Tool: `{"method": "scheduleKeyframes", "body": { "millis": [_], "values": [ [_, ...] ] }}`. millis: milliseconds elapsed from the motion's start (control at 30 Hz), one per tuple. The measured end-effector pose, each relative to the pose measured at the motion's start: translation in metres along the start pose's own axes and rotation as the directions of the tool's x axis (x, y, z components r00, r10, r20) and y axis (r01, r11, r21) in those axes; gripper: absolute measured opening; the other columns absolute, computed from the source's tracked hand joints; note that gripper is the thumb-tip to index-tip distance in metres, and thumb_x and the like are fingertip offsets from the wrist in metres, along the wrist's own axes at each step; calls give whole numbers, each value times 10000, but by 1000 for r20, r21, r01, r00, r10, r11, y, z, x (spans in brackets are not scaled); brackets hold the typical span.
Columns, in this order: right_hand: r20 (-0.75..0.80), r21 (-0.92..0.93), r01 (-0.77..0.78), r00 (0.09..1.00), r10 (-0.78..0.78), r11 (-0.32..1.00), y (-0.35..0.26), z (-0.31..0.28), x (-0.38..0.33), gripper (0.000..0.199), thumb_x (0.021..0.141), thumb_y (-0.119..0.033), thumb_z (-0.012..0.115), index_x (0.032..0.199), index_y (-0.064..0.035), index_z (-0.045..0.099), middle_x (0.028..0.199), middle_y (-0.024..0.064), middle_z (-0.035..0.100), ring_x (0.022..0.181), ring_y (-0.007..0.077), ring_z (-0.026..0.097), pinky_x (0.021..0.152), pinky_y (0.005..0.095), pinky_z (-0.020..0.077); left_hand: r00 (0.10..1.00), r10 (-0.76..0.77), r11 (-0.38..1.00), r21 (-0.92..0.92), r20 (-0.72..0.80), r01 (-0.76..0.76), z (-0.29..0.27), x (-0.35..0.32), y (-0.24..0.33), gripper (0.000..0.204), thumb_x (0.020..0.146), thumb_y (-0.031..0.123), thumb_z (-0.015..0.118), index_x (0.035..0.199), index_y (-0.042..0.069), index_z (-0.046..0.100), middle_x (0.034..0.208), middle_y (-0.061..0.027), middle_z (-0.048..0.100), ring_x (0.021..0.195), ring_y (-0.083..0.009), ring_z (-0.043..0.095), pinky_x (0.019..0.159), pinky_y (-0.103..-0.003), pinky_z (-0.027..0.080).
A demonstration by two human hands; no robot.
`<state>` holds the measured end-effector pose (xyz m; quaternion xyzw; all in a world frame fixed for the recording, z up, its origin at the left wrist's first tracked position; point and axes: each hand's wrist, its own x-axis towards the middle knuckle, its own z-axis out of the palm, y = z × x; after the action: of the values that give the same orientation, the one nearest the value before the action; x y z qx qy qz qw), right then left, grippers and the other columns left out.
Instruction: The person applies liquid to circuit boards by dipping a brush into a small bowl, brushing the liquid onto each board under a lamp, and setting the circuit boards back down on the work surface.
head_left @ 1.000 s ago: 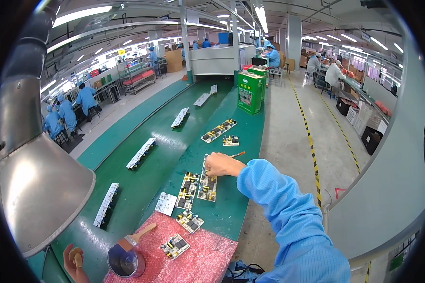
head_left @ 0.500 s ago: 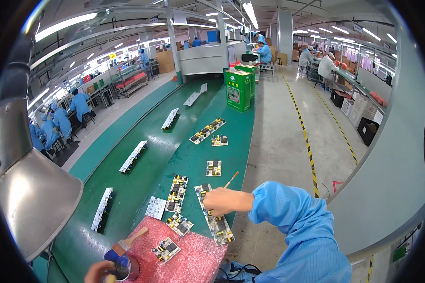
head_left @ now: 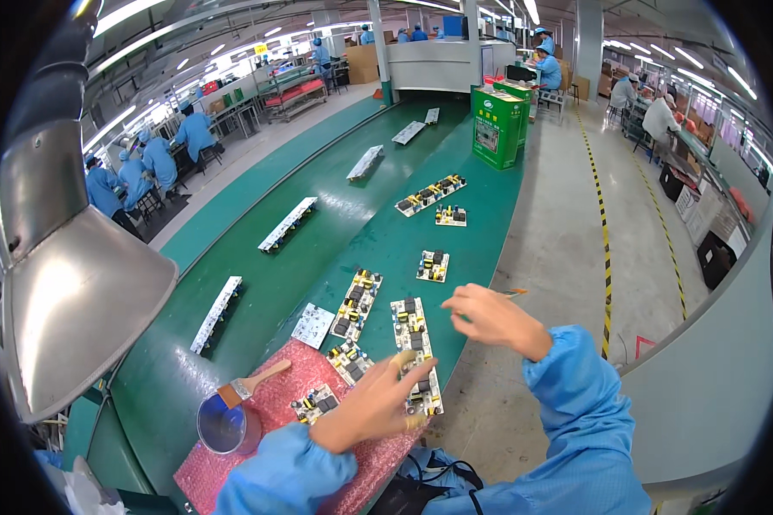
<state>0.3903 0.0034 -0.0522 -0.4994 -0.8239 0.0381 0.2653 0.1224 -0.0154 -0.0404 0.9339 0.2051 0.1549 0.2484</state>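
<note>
Hands work above the green conveyor bench (head_left: 378,232). The left hand (head_left: 371,403) lies with fingers spread, released, fingertips touching the near end of a long pale circuit board panel with black and yellow components (head_left: 416,343). The right hand (head_left: 489,316) hovers at 3 o'clock of that panel, loosely curled around a thin orange-tipped stick (head_left: 514,293). A pink bubble-wrap sheet (head_left: 266,421) lies at 7 o'clock of the panel, bearing a small round blue-lined cup (head_left: 223,425) with a wooden-handled brush (head_left: 251,384).
</note>
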Motion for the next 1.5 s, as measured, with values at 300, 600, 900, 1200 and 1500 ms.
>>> {"method": "scheduleKeyframes", "body": {
  "millis": [300,600,900,1200,1500],
  "values": [
    [0,-11,-208,978,208,978,21,-29,-47,230,810,-93,558,990,18,647,941,139,616,937,297,571,823,394,468,987,17,979,197,159,-49,11,32,-25,861,645,324,785,1383,154,375,1222,-177,482,1043,-398,523,924,-453,415],
    [-15,42,-188,982,189,981,17,-25,-47,222,803,-70,592,1006,6,638,873,104,607,890,267,571,790,388,466,985,63,981,174,160,-91,16,40,-30,941,564,124,745,1414,180,344,1055,-162,530,964,-373,550,886,-436,433],
    [-89,125,-214,970,226,969,-14,-55,-32,365,772,28,533,1136,25,562,987,138,570,990,300,538,815,374,454,998,53,960,275,19,-56,-21,14,-8,904,535,117,720,1383,176,410,960,-124,495,888,-297,478,785,-368,366],
    [-66,103,78,995,-72,992,-77,-48,22,528,811,109,489,1324,9,422,1315,173,451,1142,333,483,995,377,373,787,-159,978,12,-597,207,-129,-119,9,649,559,200,805,1163,85,596,1145,-111,549,1055,-241,547,812,-345,450],
    [-55,216,527,847,-529,822,-206,0,115,432,755,70,597,1172,-38,575,1221,160,501,1090,327,521,884,379,477,58,-586,755,-571,-808,-322,-144,-295,-52,409,806,113,648,1177,-9,527,1132,-94,592,1037,-217,594,916,-347,470]
  ]
}}
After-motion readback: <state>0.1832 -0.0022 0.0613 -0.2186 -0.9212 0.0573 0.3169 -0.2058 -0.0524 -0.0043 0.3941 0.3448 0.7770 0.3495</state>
